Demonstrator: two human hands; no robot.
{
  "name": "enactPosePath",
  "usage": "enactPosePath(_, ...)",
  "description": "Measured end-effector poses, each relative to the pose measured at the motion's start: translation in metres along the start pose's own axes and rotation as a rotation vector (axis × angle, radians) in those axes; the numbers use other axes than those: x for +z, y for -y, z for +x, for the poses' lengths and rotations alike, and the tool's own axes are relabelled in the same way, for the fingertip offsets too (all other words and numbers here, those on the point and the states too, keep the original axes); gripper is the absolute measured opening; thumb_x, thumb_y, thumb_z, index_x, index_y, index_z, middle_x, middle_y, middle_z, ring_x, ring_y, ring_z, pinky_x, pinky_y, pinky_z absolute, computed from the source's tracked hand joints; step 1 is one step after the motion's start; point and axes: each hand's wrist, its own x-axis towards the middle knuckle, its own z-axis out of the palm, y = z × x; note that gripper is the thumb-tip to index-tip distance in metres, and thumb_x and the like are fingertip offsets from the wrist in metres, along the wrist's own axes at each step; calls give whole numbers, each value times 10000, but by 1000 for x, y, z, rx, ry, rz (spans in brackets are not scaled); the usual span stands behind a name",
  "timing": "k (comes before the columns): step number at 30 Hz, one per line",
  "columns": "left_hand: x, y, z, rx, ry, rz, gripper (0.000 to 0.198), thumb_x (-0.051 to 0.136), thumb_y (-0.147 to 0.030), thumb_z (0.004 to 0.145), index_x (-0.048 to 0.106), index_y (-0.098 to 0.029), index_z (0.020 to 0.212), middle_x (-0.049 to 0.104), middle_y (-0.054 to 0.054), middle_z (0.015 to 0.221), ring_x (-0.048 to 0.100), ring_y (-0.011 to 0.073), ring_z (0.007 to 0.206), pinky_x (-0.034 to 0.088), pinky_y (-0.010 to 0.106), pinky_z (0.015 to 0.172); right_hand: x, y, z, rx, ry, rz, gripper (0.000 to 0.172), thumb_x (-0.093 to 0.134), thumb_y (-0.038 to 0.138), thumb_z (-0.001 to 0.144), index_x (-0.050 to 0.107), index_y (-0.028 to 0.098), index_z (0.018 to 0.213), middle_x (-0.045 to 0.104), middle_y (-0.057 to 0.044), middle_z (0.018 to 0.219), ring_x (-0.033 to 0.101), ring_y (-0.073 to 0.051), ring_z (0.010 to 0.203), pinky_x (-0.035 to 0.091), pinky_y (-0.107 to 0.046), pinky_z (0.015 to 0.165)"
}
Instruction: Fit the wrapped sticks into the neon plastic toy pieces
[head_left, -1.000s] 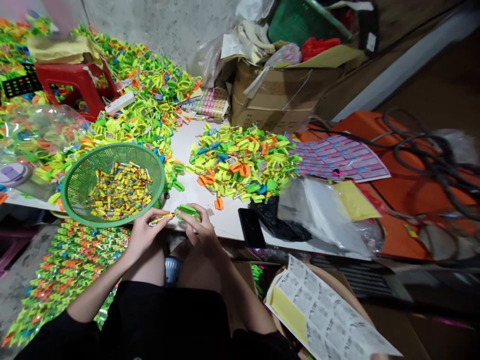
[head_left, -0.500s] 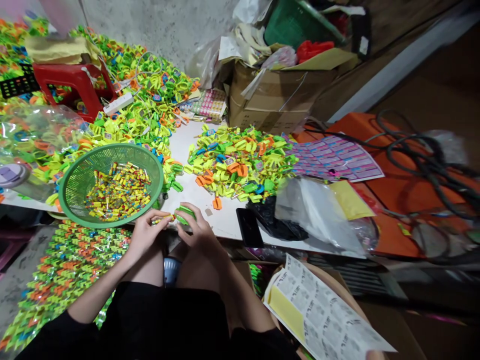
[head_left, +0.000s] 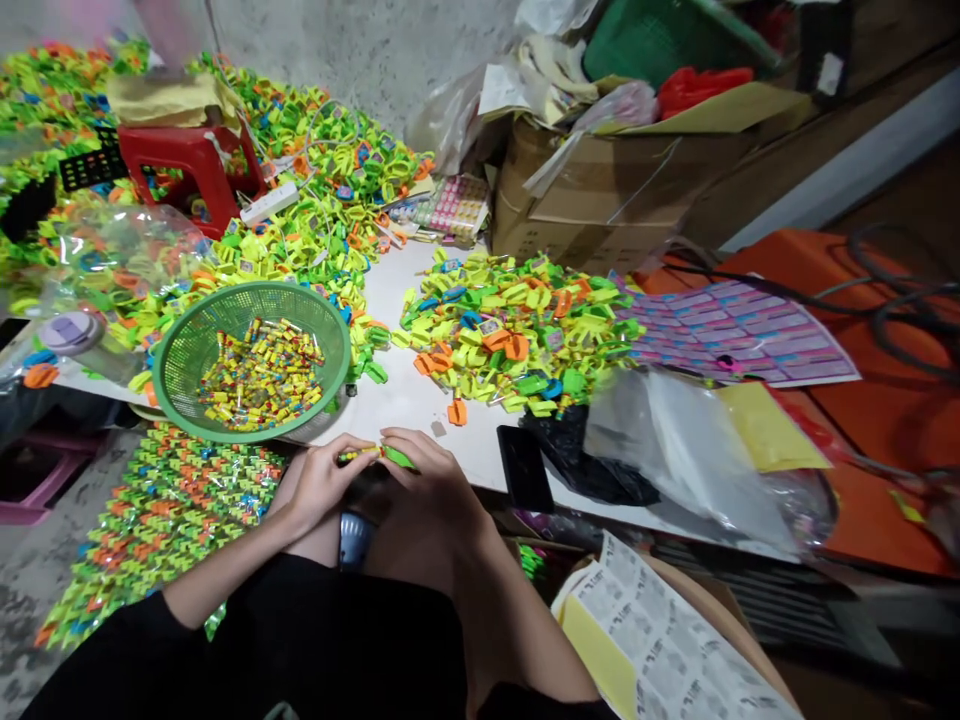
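My left hand (head_left: 324, 480) pinches a small yellow stick-shaped piece (head_left: 354, 456) at the near edge of the white table (head_left: 409, 395). My right hand (head_left: 427, 478) is closed around a green plastic toy piece (head_left: 397, 458), mostly hidden by the fingers. The two pieces meet between my hands. Just left of my hands sits a green mesh basket (head_left: 187, 350) filled with several small yellow pieces. A pile of green, yellow and orange plastic pieces (head_left: 510, 335) lies on the table beyond my right hand.
A black phone (head_left: 525, 468) and clear plastic bags (head_left: 675, 450) lie to the right. Sticker sheets (head_left: 739, 330) lie on an orange surface. A cardboard box (head_left: 600, 195), a red stool (head_left: 191, 165) and heaps of pieces stand behind. Printed paper sheets (head_left: 660, 640) sit at lower right.
My hands have drawn a little closer to my body, and my right fingers now cover more of the green piece. The camera view shifted slightly.
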Motion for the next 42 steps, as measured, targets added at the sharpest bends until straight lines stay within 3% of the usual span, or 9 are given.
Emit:
enactPosePath(11,10,40,-26,-19,184,18,271,557,-409,877,685,-185,960,738,52,907,684,185,814,526,257,723,35,-12,-46,194,92,248,147,567,251,856,648,219,974,704,-60,923,673,-202,868,556,-331,764)
enactPosePath(14,-16,30,-24,54,296,214,283,537,-411,889,679,-203,1017,738,41,906,684,172,789,516,241,716,17,-20,-51,399,387,391,185,578,325,838,677,215,949,712,-54,915,673,-211,837,548,-340,769)
enactPosePath(17,-70,13,-10,90,173,442,294,496,-416,910,665,-214,1041,722,37,999,675,174,877,497,257,805,-25,-32,-46,549,678,487,254,600,403,810,700,200,925,718,-60,931,661,-229,889,520,-351,846)
enactPosePath(20,-134,17,18,44,47,635,329,457,-428,921,629,-204,1089,688,52,1110,655,194,960,485,292,863,-60,-45,-41,807,216,301,408,577,518,793,683,179,993,692,-93,995,632,-258,948,502,-390,878)
enactPosePath(22,-169,36,40,-21,101,828,356,492,-430,891,608,-188,1126,654,80,1182,616,232,1062,460,332,924,-65,-52,-43,880,-302,112,519,540,538,815,602,166,1171,615,-131,1161,608,-255,1004,492,-401,892)
enactPosePath(24,-190,63,62,-102,221,993,419,538,-378,854,560,-153,1208,602,124,1257,564,252,1148,427,342,976,-52,-55,-49,830,-528,22,587,529,522,831,497,169,1298,513,-160,1287,603,-239,1013,498,-394,882)
enactPosePath(32,-215,119,103,-269,521,1150,747,647,-492,705,448,-173,1350,480,138,1390,484,266,1214,406,314,972,41,-65,-80,731,-58,359,531,536,500,809,535,174,1227,414,-197,1370,642,-219,920,572,-379,756)
enactPosePath(38,-226,122,116,-308,657,1077,684,616,-422,699,508,-156,1320,658,103,1148,627,215,920,480,249,747,59,-72,-96,721,80,374,447,524,463,829,568,219,1202,449,-140,1361,641,-195,907,555,-405,833)
enactPosePath(42,-220,125,119,-131,601,1227,462,635,-361,702,638,-173,1124,706,87,940,622,208,805,457,251,692,68,-78,-105,712,75,387,441,527,481,811,597,207,1150,507,-152,1290,644,-207,887,557,-421,829)
